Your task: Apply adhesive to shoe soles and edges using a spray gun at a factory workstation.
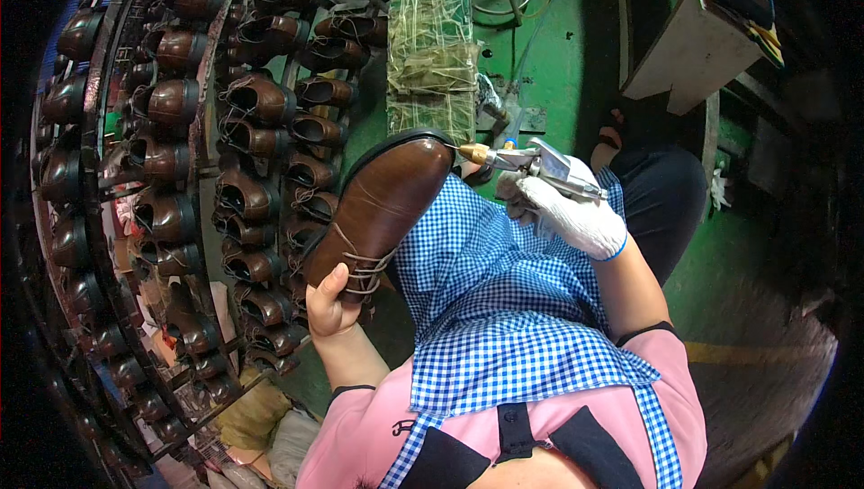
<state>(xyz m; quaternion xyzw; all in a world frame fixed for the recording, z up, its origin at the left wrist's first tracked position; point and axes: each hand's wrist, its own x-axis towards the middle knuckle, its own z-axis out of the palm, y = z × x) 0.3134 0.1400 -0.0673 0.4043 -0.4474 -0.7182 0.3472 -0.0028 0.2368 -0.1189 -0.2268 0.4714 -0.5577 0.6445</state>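
A brown leather lace-up shoe (389, 190) is in my left hand (331, 304), held up with its toe pointing away from me. My left thumb presses beside the laces; the other fingers are hidden behind the shoe. In a white glove with a blue cuff edge, my right hand (567, 212) is closed round a silver metal spray gun (544, 165). The gun's brass nozzle (472, 152) points left, its thin tip at the edge of the shoe's toe, near the dark sole. Whether the tip touches is too small to tell.
Racks on the left hold many brown lace-up shoes (256, 100) in rows. Ahead of me is a padded support (432, 62) wrapped in green cloth and string, above a green floor. A pale board (693, 48) stands at the far right. A blue checked apron (513, 282) covers my lap.
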